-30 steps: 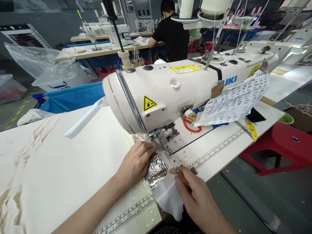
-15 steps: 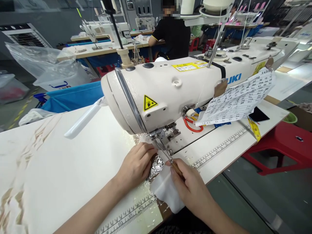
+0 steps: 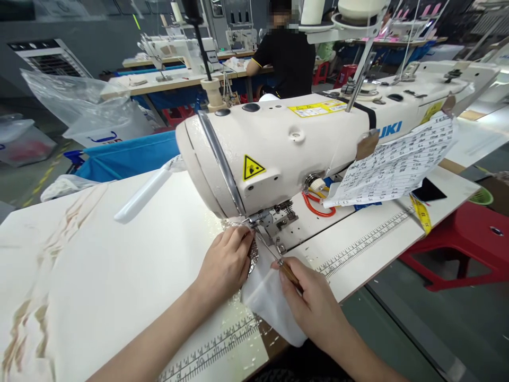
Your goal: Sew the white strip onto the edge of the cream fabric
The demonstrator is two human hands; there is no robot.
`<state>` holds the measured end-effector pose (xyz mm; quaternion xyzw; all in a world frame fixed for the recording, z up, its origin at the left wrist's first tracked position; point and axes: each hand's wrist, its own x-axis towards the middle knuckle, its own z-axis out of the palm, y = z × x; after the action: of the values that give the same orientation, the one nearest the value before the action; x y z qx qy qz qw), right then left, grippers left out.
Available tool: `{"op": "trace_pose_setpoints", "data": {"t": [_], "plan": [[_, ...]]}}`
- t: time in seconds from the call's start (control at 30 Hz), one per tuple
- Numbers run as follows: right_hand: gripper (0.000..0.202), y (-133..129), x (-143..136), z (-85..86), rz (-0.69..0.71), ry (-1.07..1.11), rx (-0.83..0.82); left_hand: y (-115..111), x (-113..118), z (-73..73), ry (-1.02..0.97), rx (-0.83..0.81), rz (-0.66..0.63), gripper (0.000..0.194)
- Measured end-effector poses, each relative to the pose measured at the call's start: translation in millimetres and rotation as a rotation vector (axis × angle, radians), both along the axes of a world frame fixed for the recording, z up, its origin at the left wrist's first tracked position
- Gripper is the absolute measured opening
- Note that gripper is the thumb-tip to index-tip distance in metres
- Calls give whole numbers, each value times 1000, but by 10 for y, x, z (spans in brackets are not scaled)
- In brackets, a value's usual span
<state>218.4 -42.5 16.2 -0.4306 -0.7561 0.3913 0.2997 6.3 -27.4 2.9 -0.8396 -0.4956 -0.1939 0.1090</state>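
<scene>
Left hand (image 3: 226, 261) had moved in closer to the presser-foot area of the sewing machine (image 3: 262, 138). Right hand (image 3: 312, 302) had come up nearer too, with the tool. White cloth (image 3: 274, 302) now covered more of the shiny foil (image 3: 253, 257); only a narrow strip showed beside the left fingers. My read: cloth had gone further in toward the foot, so finger clearance there was tighter.

Left hand state: narrow, fingers together and curled down at the cloth's upper end. Pinching or just pressing, couldn't tell. Right hand state: closed on the wooden handle (image 3: 290, 275), thin metal shank angled up toward the foot. Tip was lost among the machine parts; couldn't tell if it touched cloth.

Cloth lay at the near edge of the bench (image 3: 139, 276), between the hands, upper end by the foot, lower end out over that edge. Printed ruler (image 3: 366, 241) ran along the near edge to the right. Orange-red loop (image 3: 320, 211) sat just behind the foot; handwritten sheet (image 3: 397, 164) hung off the machine's right part, tape measure (image 3: 421, 215) over the bench's right-hand near edge.
</scene>
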Motion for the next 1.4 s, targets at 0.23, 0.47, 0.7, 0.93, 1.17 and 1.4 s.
{"op": "trace_pose_setpoints", "data": {"t": [0.23, 0.47, 0.7, 0.93, 1.17, 1.4], "plan": [[27, -14, -106, 98, 142, 81, 260, 5, 8, 42, -39, -84, 36, 35], [29, -168, -305, 217, 245, 107, 487, 173, 76, 87, 134, -78, 124, 26], [25, -225, -15, 65, 32, -46, 367, 216, 19, -15, -266, -61, 239, 25], [28, 29, -62, -74, -110, -326, 406, 246, -51, -4, -665, -323, 253, 24], [26, 97, -151, -67, -93, -384, 404, 266, -92, -58, -731, -389, 325, 23], [27, 114, -140, -76, -85, -367, 385, 265, -112, -71, -749, -416, 355, 23]]}}
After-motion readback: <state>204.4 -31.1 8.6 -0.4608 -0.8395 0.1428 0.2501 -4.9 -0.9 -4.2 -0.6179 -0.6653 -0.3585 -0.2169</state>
